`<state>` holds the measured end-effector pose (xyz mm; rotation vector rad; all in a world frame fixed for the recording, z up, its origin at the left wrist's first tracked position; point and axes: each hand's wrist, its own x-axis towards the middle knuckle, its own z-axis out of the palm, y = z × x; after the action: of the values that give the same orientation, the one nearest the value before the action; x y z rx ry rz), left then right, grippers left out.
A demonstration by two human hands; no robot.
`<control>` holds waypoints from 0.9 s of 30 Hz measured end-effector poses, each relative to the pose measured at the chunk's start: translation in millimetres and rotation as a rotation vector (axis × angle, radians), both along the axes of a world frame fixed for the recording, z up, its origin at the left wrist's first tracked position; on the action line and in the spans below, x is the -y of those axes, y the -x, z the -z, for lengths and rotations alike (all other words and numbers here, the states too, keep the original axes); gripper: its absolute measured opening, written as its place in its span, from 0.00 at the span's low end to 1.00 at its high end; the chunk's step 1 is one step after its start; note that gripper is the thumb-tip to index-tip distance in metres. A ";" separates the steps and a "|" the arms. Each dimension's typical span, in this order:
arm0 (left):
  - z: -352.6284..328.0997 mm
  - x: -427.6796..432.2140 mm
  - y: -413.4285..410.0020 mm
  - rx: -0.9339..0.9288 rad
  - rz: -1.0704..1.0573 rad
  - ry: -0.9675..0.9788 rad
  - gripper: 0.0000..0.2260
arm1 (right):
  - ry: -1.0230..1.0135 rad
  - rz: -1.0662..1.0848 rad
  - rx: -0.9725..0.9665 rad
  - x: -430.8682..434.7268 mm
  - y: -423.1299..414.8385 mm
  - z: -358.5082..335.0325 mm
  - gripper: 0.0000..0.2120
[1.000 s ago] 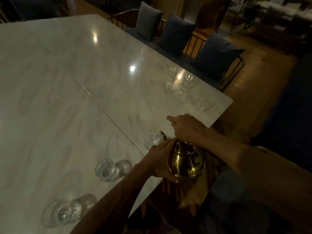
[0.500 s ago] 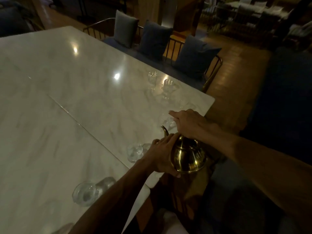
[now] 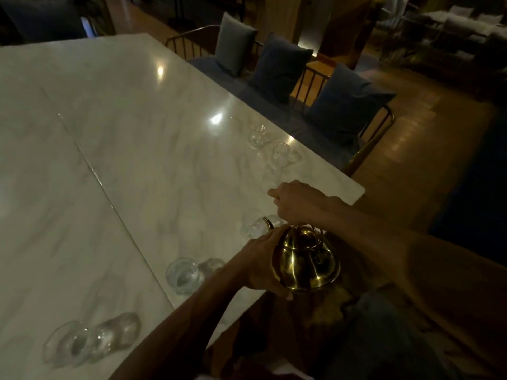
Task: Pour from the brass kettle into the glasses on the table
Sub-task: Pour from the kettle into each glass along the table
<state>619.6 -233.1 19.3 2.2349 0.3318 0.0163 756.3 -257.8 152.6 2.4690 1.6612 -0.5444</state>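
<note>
Low light, some motion smear. The brass kettle (image 3: 304, 261) is held roughly upright just off the near edge of the marble surface (image 3: 137, 160), its spout (image 3: 269, 223) turned toward the surface. The right grip (image 3: 299, 201) is closed from above round the arched handle (image 3: 318, 237), fingers curled. The left grip (image 3: 263, 264) is wrapped against the kettle's belly on the spout side, with the thumb laid under the lower curve. The nearest glass (image 3: 252, 229) is seen on the surface just beyond the spout tip; it is too smeared for its contents to be told. The middle glass (image 3: 182, 275) is set near the same edge, just beside the left wrist. The leftmost glass (image 3: 74, 344) is placed well apart from it, toward the frame's lower corner. Both are doubled by blur. Two far glasses (image 3: 258, 135) are grouped close together near the surface's right edge. A seam (image 3: 109, 198) is noted running across the marble. Past that right edge a bench (image 3: 219, 69) carrying three dark cushions (image 3: 279, 67) is seen on a wooden floor (image 3: 411, 160).
</note>
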 end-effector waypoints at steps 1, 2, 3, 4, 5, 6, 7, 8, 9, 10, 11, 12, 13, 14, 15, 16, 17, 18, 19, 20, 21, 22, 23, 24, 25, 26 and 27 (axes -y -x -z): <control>1.3 -0.4 -4.7 -0.002 -0.029 0.018 0.64 | 0.014 -0.022 0.000 -6.0 -6.1 1.5 0.19; 1.4 -0.3 -7.6 -0.006 -0.047 0.030 0.65 | 0.024 -0.036 0.000 -10.2 -10.4 2.7 0.19; 0.4 -0.3 -9.5 -0.010 -0.052 0.035 0.65 | 0.032 -0.043 -0.002 -12.8 -12.4 3.0 0.19; 0.7 -0.7 -12.0 -0.011 -0.065 0.041 0.64 | 0.042 -0.059 -0.007 -17.2 -15.4 3.8 0.19; 1.3 -1.0 -13.9 -0.008 -0.080 0.048 0.63 | 0.051 -0.077 -0.014 -21.7 -17.8 4.6 0.20; 1.9 -1.2 -15.5 -0.001 -0.092 0.054 0.63 | 0.060 -0.087 -0.024 -25.5 -19.3 4.9 0.22; 2.2 -1.3 -16.3 0.002 -0.099 0.059 0.62 | 0.071 -0.095 -0.033 -28.6 -19.8 5.4 0.23; 3.2 -1.9 -16.7 0.000 -0.109 0.066 0.62 | 0.084 -0.104 -0.041 -31.9 -20.0 6.4 0.23; 4.1 -2.9 -17.1 -0.003 -0.119 0.078 0.62 | 0.097 -0.115 -0.044 -34.8 -20.5 7.5 0.24; 5.3 -4.1 -17.4 -0.003 -0.126 0.093 0.62 | 0.108 -0.122 -0.046 -38.2 -21.2 9.1 0.24; 5.7 -5.0 -17.4 -0.001 -0.130 0.108 0.61 | 0.115 -0.126 -0.046 -41.5 -22.0 10.4 0.24; 6.3 -5.8 -17.4 0.004 -0.135 0.117 0.61 | 0.120 -0.129 -0.046 -44.4 -22.8 11.4 0.24; 7.7 -7.8 -17.6 0.005 -0.140 0.118 0.62 | 0.127 -0.131 -0.042 -47.3 -23.0 12.0 0.24; 9.7 -10.0 -17.8 0.001 -0.140 0.120 0.63 | 0.135 -0.130 -0.040 -49.7 -23.0 12.3 0.24; 10.8 -11.6 -17.4 -0.002 -0.139 0.127 0.64 | 0.148 -0.130 -0.039 -51.2 -22.4 12.8 0.24; 11.3 -11.9 -16.8 -0.004 -0.142 0.133 0.64 | 0.158 -0.129 -0.035 -52.6 -22.2 13.8 0.24; 10.2 -12.3 -16.3 -0.005 -0.142 0.138 0.63 | 0.163 -0.129 -0.027 -54.3 -22.5 14.8 0.24; 9.2 -12.6 -15.9 -0.005 -0.141 0.143 0.63 | 0.169 -0.134 -0.019 -55.7 -22.9 15.6 0.24; 8.4 -12.6 -15.4 -0.003 -0.142 0.143 0.63 | 0.174 -0.141 -0.013 -56.9 -22.8 16.2 0.23; 8.7 -12.7 -14.8 0.004 -0.143 0.139 0.62 | 0.180 -0.151 -0.007 -58.3 -22.6 17.0 0.22; 9.1 -12.3 -14.0 0.011 -0.143 0.137 0.62 | 0.187 -0.160 0.002 -58.7 -21.5 17.1 0.22; 10.1 -12.0 -13.1 0.015 -0.143 0.136 0.62 | 0.193 -0.167 0.012 -59.4 -20.8 17.6 0.21; 10.0 -11.9 -12.5 0.019 -0.140 0.140 0.62 | 0.198 -0.171 0.020 -60.0 -20.5 18.1 0.22; 9.7 -12.1 -12.3 0.019 -0.136 0.147 0.62 | 0.201 -0.168 0.024 -60.4 -20.6 18.2 0.22; 9.4 -12.8 -12.4 0.016 -0.134 0.155 0.62 | 0.206 -0.160 0.022 -60.8 -20.8 18.2 0.22; 9.8 -13.3 -12.5 0.011 -0.129 0.162 0.62 | 0.209 -0.152 0.018 -61.2 -20.7 18.0 0.23; 9.3 -13.9 -12.6 0.007 -0.123 0.166 0.63 | 0.211 -0.142 0.014 -61.5 -20.9 18.1 0.22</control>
<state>632.2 -219.2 10.0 2.0470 0.4499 0.0597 777.2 -196.3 134.6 2.1842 1.6631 -0.6457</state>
